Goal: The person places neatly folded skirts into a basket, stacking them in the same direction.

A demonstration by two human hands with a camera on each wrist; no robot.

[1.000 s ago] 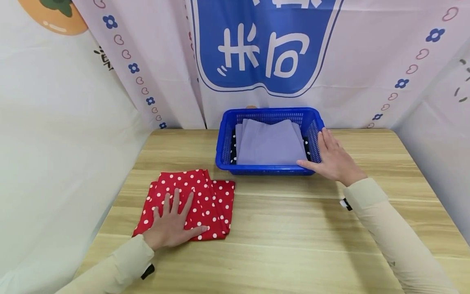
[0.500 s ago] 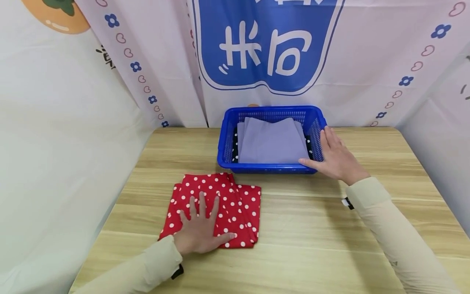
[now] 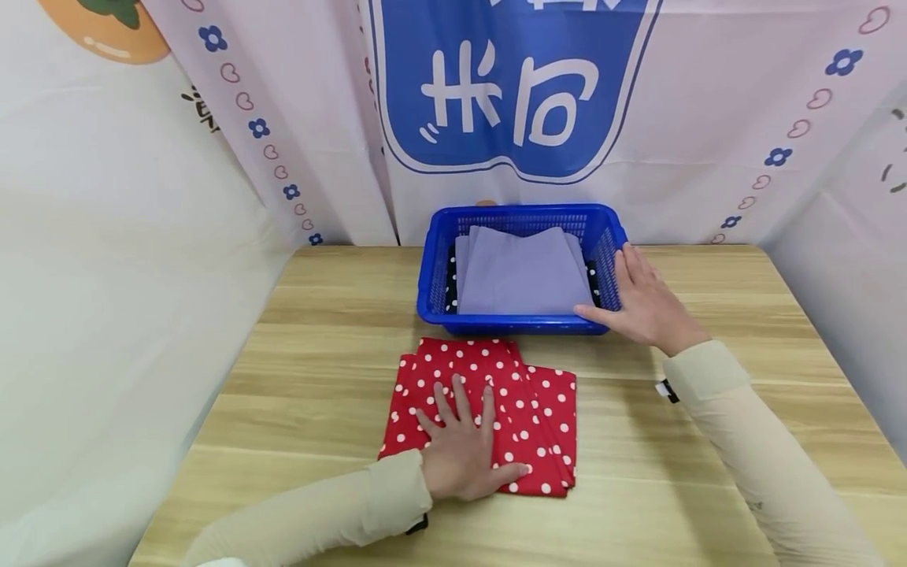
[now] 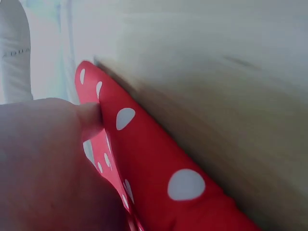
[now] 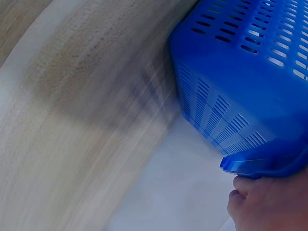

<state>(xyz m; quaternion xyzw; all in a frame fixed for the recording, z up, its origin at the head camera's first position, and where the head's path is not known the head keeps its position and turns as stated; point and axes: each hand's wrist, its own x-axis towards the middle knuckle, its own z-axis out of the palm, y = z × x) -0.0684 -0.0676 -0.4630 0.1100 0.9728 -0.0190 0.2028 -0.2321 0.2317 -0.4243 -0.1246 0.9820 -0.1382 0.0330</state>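
Observation:
In the head view a folded red cloth with white dots (image 3: 546,425) lies on the wooden table. My left hand (image 3: 464,457) rests on it, palm down, fingers spread. The left wrist view shows the thumb against the red cloth's edge (image 4: 144,149). A blue plastic basket (image 3: 524,324) stands just beyond the cloth, holding a folded lavender cloth (image 3: 520,272) over a black one with white dots (image 3: 451,287). At the basket's right front corner is my right hand (image 3: 648,303), fingers extended along the side and thumb on the front rim. The basket's slotted wall (image 5: 250,91) fills much of the right wrist view.
Behind the basket, a white printed curtain (image 3: 326,118) with a blue sign hangs at the table's (image 3: 319,315) back edge. White sheets (image 3: 106,276) close off the left and right sides.
My left hand has slid the red dotted cloth to the right across the table, from the left side to in front of the basket. My right hand stays at the basket's corner.

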